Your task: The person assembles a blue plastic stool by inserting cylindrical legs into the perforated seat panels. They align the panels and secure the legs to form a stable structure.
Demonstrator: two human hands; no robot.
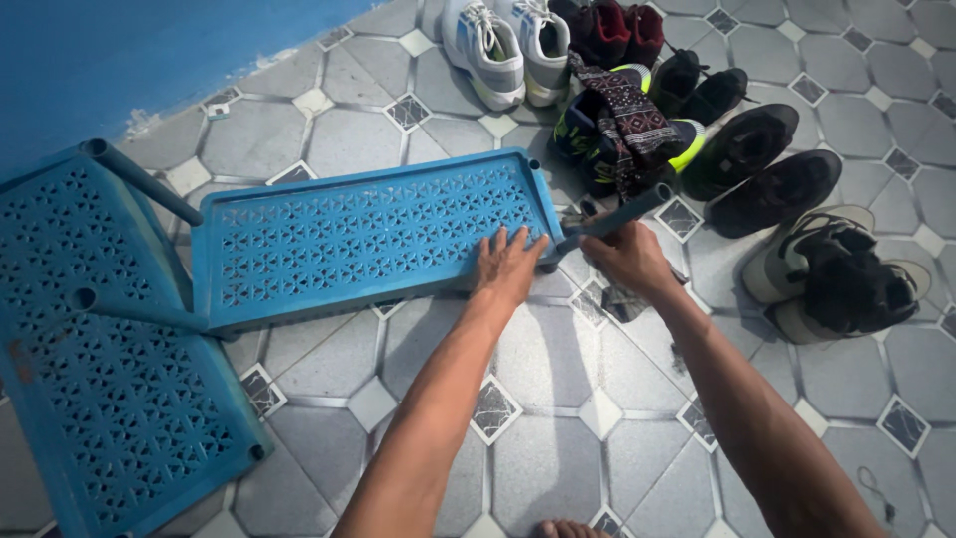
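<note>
Under my left hand lies the blue perforated shelf panel, flat on the floor; my fingers are spread and pressed flat on its near right corner. Just to the right, my right hand is closed around the lower end of a blue-grey plastic tube leg, which slants up and away from the panel's corner socket. How tightly the tube sits in that socket I cannot tell, since my hands hide the joint.

Risks as I judge them: the tube is tilted, so pushing it at this angle could jam it or crack the thin corner of the panel. If my left palm slips on the openwork plastic, the panel could skate over the smooth tiles. My fingertips also rest near the socket and could get pinched.

Beyond my right hand a patterned cloth is draped over a dark sneaker with a neon-yellow trim, close enough to snag the tube's far end. Farther out stand white trainers, black shoes and beige-and-black sandals.

Far to the left of my left hand another blue shelf panel lies with tube legs already standing out of it, one touching the first panel's left edge.

The floor is grey octagonal tile with small dark diamond insets, meeting a blue painted wall at the top left. A bare toe shows at the bottom edge.
</note>
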